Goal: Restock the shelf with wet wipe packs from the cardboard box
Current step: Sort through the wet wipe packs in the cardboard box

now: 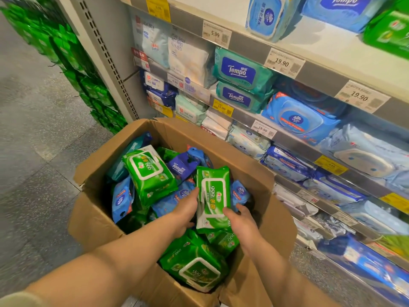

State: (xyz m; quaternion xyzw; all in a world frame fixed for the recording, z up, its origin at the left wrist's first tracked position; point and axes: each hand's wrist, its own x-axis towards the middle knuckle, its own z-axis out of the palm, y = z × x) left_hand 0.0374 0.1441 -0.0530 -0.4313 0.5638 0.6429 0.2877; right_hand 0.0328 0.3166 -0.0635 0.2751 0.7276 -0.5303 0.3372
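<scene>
Supermarket shelving with grey price rails (247,48) fills the right and top of the frame, stacked with blue and teal wipe packs; speckled grey flooring (33,120) runs down the left. At centre bottom sits an open brown cardboard box (93,220) heaped with green and blue packs. Both hands hold one green rectangular wet wipe pack with a white lid (213,196) upright above the pile: the left hand (188,209) cups its left edge, the right hand (240,220) curls around its lower right corner, likely lifting it label-up to carry it across to the shelf.
</scene>
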